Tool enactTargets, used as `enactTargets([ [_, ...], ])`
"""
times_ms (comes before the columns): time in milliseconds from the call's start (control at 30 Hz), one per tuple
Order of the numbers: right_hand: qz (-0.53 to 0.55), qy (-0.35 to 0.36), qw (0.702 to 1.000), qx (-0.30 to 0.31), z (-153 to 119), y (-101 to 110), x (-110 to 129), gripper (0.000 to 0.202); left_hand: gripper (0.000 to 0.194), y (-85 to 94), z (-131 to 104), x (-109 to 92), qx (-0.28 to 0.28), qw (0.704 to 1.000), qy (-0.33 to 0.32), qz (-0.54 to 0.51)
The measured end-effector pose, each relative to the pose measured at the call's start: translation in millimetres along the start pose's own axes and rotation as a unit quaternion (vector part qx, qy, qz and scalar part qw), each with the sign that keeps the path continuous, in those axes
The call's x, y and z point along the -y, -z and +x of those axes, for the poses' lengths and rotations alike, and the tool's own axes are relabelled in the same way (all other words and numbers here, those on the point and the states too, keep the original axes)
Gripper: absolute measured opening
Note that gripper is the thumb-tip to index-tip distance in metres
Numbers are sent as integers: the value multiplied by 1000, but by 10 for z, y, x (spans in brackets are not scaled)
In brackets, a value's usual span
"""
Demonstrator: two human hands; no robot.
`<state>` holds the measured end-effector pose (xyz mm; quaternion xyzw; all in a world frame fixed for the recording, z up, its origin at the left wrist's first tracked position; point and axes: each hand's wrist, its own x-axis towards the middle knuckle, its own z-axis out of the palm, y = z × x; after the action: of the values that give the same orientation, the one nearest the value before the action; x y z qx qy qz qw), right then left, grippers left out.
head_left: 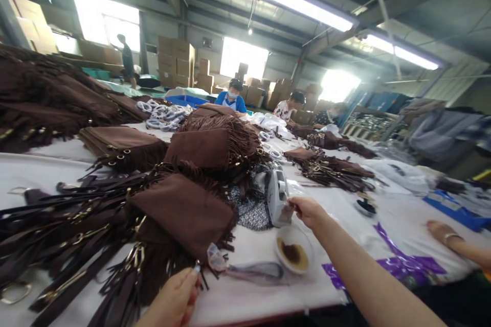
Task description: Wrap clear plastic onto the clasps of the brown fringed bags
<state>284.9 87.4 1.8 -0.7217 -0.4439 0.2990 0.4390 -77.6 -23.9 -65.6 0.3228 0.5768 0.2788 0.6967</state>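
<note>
My left hand [178,296] is closed in a pinch at the front edge of the table, a small shiny tip showing at its fingertips. Beside it lie a brown fringed bag [184,212] and dark straps with gold clasps [80,237]. My right hand [309,210] has its fingers pressed together at the lower edge of a grey-white device [278,196]; what they grip is too small to tell. Just below that hand sits a white bowl [309,250] with brown liquid. A clear plastic piece [217,258] rests between my hands.
More brown bags [199,148] are piled behind. Purple plastic [410,264] lies at the right, close to another person's hand [441,232]. Farther off are a blue tray [456,209], a black round container [365,207] and a seated co-worker in blue [231,99].
</note>
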Motion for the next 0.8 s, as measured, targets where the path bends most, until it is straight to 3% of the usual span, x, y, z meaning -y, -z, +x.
enactTargets([
  [133,10,-36,999,-20,-256,83,-13,24,65,33,36,19,11,1000,2,-13],
  [267,-10,-63,998,0,-483,5,-103,27,62,18,-39,-18,18,1000,-5,-11],
  [467,-148,-27,989,-7,-441,-1,-22,14,48,-44,-137,-72,-4,997,-63,55],
  [667,-298,34,953,35,-425,193,-3,16,30,-2,-169,-39,-79,944,-199,252],
  [733,-313,20,948,61,-534,132,6,15,28,15,-184,-44,-87,927,-209,298],
  [800,-245,5,962,118,-766,-40,88,22,28,14,-203,-51,-90,915,-218,327],
])
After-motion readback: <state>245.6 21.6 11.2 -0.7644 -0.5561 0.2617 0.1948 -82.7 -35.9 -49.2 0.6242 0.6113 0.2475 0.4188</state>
